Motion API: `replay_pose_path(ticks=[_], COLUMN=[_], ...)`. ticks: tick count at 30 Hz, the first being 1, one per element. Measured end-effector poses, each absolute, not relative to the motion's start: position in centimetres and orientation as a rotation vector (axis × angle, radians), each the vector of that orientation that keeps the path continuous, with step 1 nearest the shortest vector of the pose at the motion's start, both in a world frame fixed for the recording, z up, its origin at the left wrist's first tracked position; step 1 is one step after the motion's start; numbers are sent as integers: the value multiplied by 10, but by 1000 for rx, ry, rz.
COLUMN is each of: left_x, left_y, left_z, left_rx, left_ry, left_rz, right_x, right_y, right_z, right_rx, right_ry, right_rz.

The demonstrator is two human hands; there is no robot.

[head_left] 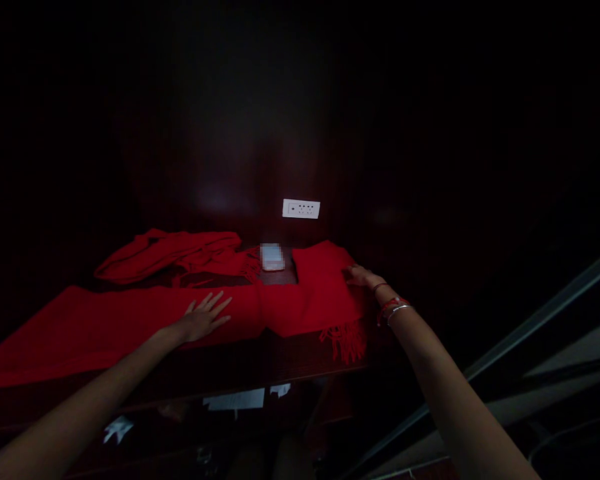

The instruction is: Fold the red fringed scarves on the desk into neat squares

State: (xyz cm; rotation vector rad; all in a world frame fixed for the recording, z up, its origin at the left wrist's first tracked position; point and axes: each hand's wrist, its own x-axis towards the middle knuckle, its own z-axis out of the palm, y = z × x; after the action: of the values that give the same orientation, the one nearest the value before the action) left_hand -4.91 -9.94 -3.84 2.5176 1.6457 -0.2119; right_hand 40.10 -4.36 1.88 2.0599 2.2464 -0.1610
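A long red scarf [145, 317] with a fringe lies stretched across the dark wooden shelf [280, 357]; its right part is folded over, and the fringe hangs toward the shelf's front edge. My left hand [203, 320] rests flat on the middle of this scarf, fingers spread. Over at the folded part's right edge is my right hand [363, 275], with bracelets at the wrist; its fingers look stretched out on the cloth, though the dim light hides some of them. Behind, a second red fringed piece of cloth [180, 253] lies loosely bunched.
A small pale rectangular item [272, 257], blurred out, lies at the back between the red cloths. On the dark back panel is a white socket plate [301, 209]. Papers [235, 400] show below the shelf's front edge. Pale slanting bars [545, 293] run along the right side.
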Motion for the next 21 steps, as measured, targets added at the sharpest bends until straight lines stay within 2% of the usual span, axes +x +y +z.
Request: replay_pose_path(ticks=[6,12,14,16,18,21], left_x=[-62,-72,-73,-74,-79,-95], left_y=[-105,-104,-109,-114,-119,-117], left_z=[-43,-40,-36,-34,-36,-41], left_rx=[2552,2591,2581,2543,2495,2446], left_ry=[1609,1639,1659,1683,1698,1774], left_rz=[-100,-81,-87,-91,-100,-104], right_x=[402,393,388,381,373,361], right_y=[-48,-56,-59,-61,-64,-69], right_z=[25,66,85,104,120,137], right_rx=[2189,2116,2062,2032,2040,2118], right_ry=[2187,2390,2531,2732,2795,2741], right_rz=[-180,-370,-532,-967,-1258,-1386])
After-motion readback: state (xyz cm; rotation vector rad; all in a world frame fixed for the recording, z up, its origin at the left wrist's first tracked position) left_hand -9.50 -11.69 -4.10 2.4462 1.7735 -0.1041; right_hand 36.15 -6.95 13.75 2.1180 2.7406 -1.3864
